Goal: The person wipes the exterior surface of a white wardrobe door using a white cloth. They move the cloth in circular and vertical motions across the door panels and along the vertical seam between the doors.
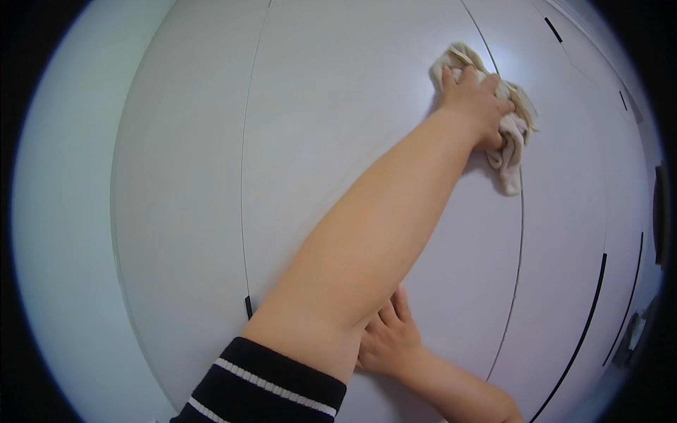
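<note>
Two bare hands work against a pale grey cabinet door (338, 127). One arm, its black sleeve with white stripes (268, 384) cut off at the lower edge, crosses the frame; that left hand (476, 102) presses a crumpled beige cloth (511, 134) flat to the panel near the vertical seam (520, 233), fingers curled over it and partly hiding it. Low down, the right hand (391, 342) rests open on the door, fingers spread, half hidden behind the forearm. Dark handle slots (582, 331) curve at right.
</note>
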Tool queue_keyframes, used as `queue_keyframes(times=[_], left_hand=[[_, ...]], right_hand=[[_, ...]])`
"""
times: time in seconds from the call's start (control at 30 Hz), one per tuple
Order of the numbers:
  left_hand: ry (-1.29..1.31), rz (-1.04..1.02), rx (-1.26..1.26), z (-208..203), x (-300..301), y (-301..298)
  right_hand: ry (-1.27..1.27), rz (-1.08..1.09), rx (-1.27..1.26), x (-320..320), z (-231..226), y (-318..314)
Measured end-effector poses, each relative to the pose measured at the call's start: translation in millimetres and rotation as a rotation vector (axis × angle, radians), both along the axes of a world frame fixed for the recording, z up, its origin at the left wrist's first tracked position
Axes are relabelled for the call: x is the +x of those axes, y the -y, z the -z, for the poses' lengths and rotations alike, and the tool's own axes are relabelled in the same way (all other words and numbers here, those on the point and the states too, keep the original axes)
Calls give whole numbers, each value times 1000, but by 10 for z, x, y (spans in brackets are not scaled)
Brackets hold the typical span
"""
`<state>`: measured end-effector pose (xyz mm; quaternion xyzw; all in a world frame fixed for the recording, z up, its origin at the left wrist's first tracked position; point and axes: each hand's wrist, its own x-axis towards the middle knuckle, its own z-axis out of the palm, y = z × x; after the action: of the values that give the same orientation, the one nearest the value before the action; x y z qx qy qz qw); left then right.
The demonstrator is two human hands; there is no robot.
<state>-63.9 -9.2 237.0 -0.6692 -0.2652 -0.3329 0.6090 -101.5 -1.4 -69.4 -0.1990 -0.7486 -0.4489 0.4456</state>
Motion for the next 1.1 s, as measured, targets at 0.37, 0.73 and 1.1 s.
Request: queue_keyframes(times=[0.37, 0.73, 1.1], left_hand=[[1111, -172, 316, -1277, -3269, 278], [1268, 92, 126, -1483, -2406, 204], [-355, 67, -129, 112, 961, -263]], right_hand=[[-4, -66, 38, 147, -32, -3], [5, -84, 10, 106, -12, -46], [-40, -640, -562, 78, 183, -201]])
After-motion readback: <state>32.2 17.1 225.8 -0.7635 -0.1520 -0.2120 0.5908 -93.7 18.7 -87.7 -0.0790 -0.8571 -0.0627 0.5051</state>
